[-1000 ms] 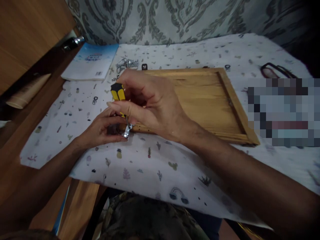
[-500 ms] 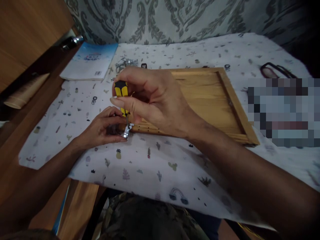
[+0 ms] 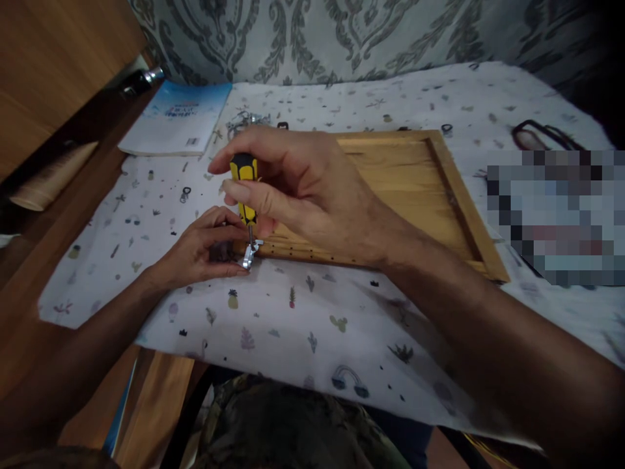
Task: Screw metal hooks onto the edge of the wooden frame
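Observation:
My right hand (image 3: pixel 303 189) grips a yellow and black screwdriver (image 3: pixel 245 189), held upright with its tip down on a small metal bracket (image 3: pixel 248 255). The bracket sits at the near left corner of a shallow wooden tray (image 3: pixel 439 195) lying on a patterned white cloth (image 3: pixel 293 319). My left hand (image 3: pixel 205 251) is closed round that corner, fingers pinching the bracket against the wood. A row of small holes runs along the tray's near edge, to the right of the bracket.
A blue and white booklet (image 3: pixel 178 120) lies at the back left, with a heap of metal hardware (image 3: pixel 244 122) beside it. Small black rings dot the cloth. Dark cords (image 3: pixel 541 135) lie at the far right. A dark cylinder (image 3: pixel 139 81) rests on the wooden ledge.
My right hand has turned the screwdriver and brought it more upright, its handle shifting slightly right. My left hand and the bracket have stayed where they were.

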A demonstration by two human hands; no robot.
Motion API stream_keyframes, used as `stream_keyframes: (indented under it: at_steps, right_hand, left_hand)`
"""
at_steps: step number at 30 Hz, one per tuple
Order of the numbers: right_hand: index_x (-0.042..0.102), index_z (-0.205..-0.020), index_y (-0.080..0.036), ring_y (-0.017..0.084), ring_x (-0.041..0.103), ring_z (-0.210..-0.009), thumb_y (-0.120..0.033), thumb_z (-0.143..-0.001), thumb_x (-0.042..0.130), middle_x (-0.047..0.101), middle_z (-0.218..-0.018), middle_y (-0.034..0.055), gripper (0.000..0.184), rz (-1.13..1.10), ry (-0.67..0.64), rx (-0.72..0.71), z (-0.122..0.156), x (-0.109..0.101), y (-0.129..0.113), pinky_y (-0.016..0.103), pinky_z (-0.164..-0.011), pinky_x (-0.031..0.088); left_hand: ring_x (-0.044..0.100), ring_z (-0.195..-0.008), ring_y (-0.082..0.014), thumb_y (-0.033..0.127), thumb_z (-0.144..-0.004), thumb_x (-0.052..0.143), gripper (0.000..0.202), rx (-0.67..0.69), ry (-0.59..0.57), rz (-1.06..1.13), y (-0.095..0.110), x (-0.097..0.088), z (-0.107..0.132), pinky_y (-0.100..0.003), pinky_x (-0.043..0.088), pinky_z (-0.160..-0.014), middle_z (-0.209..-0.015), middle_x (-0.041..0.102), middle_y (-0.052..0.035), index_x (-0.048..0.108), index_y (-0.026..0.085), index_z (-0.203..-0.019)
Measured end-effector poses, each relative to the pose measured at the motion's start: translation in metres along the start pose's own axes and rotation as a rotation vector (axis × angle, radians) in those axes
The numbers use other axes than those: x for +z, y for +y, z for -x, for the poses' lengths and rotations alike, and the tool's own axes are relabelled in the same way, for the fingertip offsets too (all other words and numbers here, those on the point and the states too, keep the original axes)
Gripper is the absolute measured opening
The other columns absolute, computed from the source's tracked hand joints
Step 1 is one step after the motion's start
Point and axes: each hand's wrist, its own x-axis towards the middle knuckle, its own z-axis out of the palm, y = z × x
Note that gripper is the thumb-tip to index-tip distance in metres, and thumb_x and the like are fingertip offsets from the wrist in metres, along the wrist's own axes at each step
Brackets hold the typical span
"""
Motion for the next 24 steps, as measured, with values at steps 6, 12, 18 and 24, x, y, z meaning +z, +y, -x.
stream_keyframes:
  at_steps: [6,12,18,24]
  right_hand:
    - [0.055,-0.085,-0.018,0.009,0.050,-0.070,-0.029,-0.097,0.058,0.047,-0.075,-0.0054,0.017,0.164,0.172,-0.139,-0.002,0.014,0.006,0.025,-0.074,0.051]
    - [0.052,-0.089,-0.021,0.011,0.059,-0.080,-0.040,-0.101,0.051,0.055,-0.082,-0.0038,0.022,0.224,0.077,-0.034,-0.002,0.008,0.000,0.023,-0.073,0.054]
    - [0.054,-0.098,-0.019,0.009,0.060,-0.080,-0.031,-0.101,0.049,0.057,-0.089,-0.0042,0.014,0.141,-0.033,-0.053,-0.001,0.000,-0.003,0.025,-0.076,0.056]
    - [0.050,-0.085,-0.021,0.010,0.055,-0.074,-0.033,-0.097,0.057,0.052,-0.077,-0.0060,0.019,0.311,0.158,-0.107,-0.001,0.013,0.004,0.027,-0.080,0.052]
  left_hand:
    - [0.060,-0.107,-0.0250,0.051,-0.078,0.077,0.040,-0.014,-0.019,-0.047,0.003,-0.001,0.000,-0.043,0.051,-0.094,-0.110,0.062,-0.0066,0.071,0.027,-0.110]
    - [0.059,-0.105,-0.0240,0.049,-0.077,0.078,0.038,-0.026,-0.036,-0.037,0.005,-0.002,-0.001,-0.043,0.051,-0.095,-0.108,0.063,-0.0058,0.072,0.026,-0.107]
    - [0.060,-0.104,-0.0240,0.053,-0.079,0.075,0.041,-0.007,0.009,-0.023,0.002,0.000,0.000,-0.044,0.052,-0.092,-0.109,0.063,-0.0058,0.070,0.028,-0.112]
    - [0.059,-0.108,-0.0269,0.049,-0.078,0.078,0.039,0.000,-0.012,-0.043,0.000,0.000,0.001,-0.047,0.051,-0.096,-0.111,0.063,-0.0074,0.071,0.028,-0.110]
